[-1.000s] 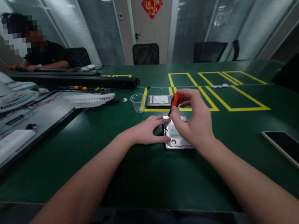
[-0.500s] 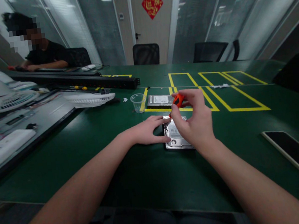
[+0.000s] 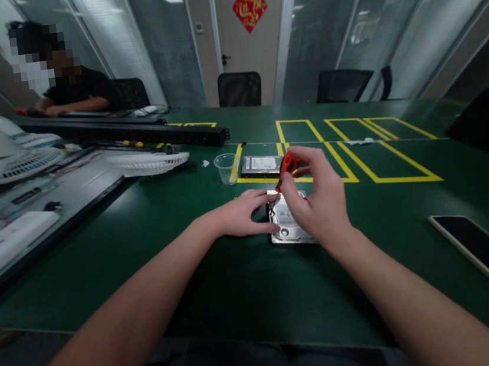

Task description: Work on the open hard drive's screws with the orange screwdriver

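Observation:
A silver hard drive [image 3: 294, 234] lies flat on the green table in front of me. My left hand [image 3: 248, 213] steadies its left side, with the thumb on the top face, the index finger at the far left corner, and the two spread apart. In the closed fingers of my right hand [image 3: 321, 194] is a red and black screwdriver [image 3: 287, 166]. It leans, with its shaft pointing down to the drive's upper left part. Where the tip meets the drive is too small to make out. My right hand covers the drive's right side.
Behind the drive are a second hard drive [image 3: 262, 165] and a clear plastic cup [image 3: 227, 169]. A phone [image 3: 486, 260] lies at the right. White fan parts [image 3: 148, 163] and a long black bar [image 3: 131, 128] occupy the left. Another person [image 3: 76, 88] sits at the far left.
The screwdriver's handle has turned and tilted slightly in my right fingers, which have shifted a little left. My left hand and the hard drive stay in place.

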{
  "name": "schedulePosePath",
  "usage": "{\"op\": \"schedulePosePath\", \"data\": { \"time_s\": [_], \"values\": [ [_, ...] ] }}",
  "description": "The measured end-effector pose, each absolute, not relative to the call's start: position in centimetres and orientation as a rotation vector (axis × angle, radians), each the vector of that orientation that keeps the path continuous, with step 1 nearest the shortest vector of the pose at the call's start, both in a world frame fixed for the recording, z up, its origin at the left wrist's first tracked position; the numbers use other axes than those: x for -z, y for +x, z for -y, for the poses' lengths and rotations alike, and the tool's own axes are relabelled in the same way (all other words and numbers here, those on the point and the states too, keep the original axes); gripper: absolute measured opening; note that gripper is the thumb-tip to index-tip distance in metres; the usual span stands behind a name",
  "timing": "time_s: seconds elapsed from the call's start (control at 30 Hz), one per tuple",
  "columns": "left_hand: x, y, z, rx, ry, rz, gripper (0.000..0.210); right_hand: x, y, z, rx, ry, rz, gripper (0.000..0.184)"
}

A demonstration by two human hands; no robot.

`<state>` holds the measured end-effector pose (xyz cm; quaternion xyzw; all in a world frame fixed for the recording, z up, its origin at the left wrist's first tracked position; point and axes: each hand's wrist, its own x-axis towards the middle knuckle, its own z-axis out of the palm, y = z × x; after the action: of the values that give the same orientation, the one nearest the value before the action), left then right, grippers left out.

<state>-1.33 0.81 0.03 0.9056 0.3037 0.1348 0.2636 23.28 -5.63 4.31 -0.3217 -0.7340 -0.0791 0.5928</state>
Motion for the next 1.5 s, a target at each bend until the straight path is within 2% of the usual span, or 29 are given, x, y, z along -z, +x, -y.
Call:
{"op": "schedulePosePath", "data": {
  "time_s": [0.13, 0.4, 0.63, 1.13, 1.5],
  "values": [
    [-0.11, -1.32, -0.79, -0.361, 2.447, -0.817, 0.107, -4.20, 23.38, 5.68, 0.140, -0.798, 1.721, 0.050],
    [-0.36, -1.33, -0.68, -0.348, 2.444, -0.831, 0.107, -4.27, 23.04, 5.84, 0.160, -0.794, 1.672, 0.034],
    [-0.47, -1.45, -0.59, -0.343, 2.439, -0.827, 0.107, -4.00, 23.44, 5.57, 0.112, -0.824, 1.684, 0.043],
    [-0.22, -1.30, -0.64, -0.338, 2.445, -0.853, 0.106, -4.60, 23.13, 5.71, 0.225, -0.783, 1.690, 0.035],
    [-0.57, -1.29, -0.58, -0.354, 2.433, -0.826, 0.107, -4.24, 23.21, 5.69, 0.199, -0.818, 1.684, 0.046]
  ]
}}
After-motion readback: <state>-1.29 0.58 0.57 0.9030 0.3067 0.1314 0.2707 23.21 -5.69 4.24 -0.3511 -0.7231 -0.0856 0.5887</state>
